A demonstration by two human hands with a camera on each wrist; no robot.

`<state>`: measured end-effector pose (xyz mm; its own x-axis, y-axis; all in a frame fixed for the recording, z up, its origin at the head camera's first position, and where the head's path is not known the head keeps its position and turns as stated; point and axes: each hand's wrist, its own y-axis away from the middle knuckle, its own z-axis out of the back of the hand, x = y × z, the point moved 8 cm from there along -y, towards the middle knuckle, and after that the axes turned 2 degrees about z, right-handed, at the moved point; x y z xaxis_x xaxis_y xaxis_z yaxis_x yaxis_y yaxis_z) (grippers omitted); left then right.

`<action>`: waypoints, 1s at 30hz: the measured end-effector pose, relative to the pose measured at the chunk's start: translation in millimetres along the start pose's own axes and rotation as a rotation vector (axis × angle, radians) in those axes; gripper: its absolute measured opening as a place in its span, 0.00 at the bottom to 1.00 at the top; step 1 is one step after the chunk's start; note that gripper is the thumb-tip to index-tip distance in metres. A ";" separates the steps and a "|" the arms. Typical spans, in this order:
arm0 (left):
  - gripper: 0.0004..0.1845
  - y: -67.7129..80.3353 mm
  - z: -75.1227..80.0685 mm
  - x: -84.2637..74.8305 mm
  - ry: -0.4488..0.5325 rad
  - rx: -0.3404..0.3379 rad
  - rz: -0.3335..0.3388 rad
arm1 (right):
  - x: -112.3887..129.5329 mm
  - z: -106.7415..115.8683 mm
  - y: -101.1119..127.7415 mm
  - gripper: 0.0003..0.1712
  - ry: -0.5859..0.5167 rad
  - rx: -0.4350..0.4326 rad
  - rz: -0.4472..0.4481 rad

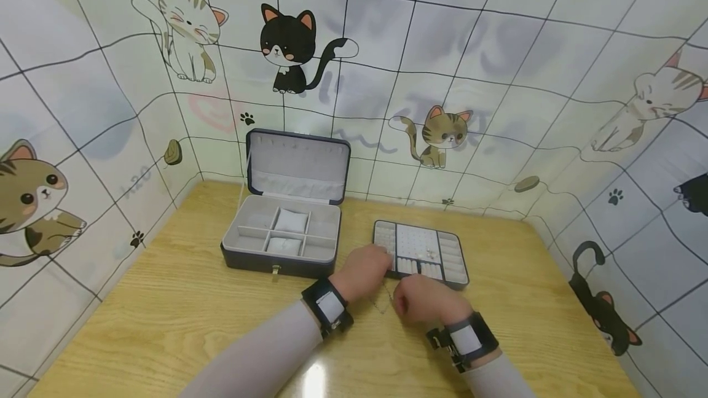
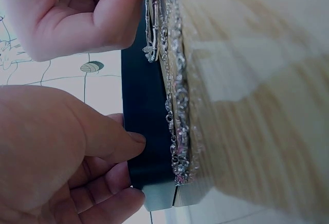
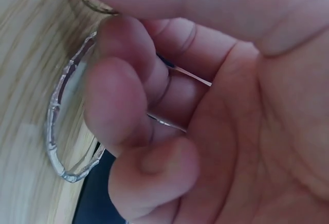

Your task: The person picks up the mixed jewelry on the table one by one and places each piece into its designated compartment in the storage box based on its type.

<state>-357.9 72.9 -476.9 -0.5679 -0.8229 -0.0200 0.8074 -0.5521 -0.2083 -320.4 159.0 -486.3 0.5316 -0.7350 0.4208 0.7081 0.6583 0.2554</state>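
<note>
My left hand (image 1: 362, 272) is at the front left corner of a dark jewellery tray (image 1: 455, 263). In the left wrist view its thumb (image 2: 131, 144) presses the tray's dark side, and the other fingers curl round its end. On the wood lie silver chains (image 2: 180, 100), also seen as a thin chain (image 1: 381, 307) between both hands. Near the tray's front edge, my right hand (image 1: 428, 300) has its fingers curled. A silver bangle with bamboo-like joints (image 3: 53, 126) passes behind its fingertips. Beside the thumb shows part of a gold-coloured band (image 3: 92, 3); whether it is pinched is hidden.
An opened jewellery box (image 1: 232, 255) with a raised lid (image 1: 298, 161) stands left of the tray, holding two white cushions in its compartments. Small pieces (image 1: 429, 254) lie on the tray's pale panel. A cat-print curtain (image 1: 376, 78) surrounds the wooden table (image 1: 166, 287).
</note>
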 end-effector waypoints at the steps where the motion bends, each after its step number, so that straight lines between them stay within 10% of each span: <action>1: 0.07 -0.1 0.1 -0.2 0.001 0.000 0.000 | -0.1 -0.1 -0.1 0.16 -0.009 0.002 0.006; 30: 0.06 -2.0 -3.2 1.9 0.011 0.011 0.012 | -12.3 14.5 -3.5 0.09 -0.083 -0.087 0.006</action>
<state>-361.1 72.9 -479.6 -0.5601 -0.8278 -0.0333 0.8156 -0.5439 -0.1975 -336.1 168.1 -479.7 0.4983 -0.7127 0.4937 0.7444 0.6436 0.1778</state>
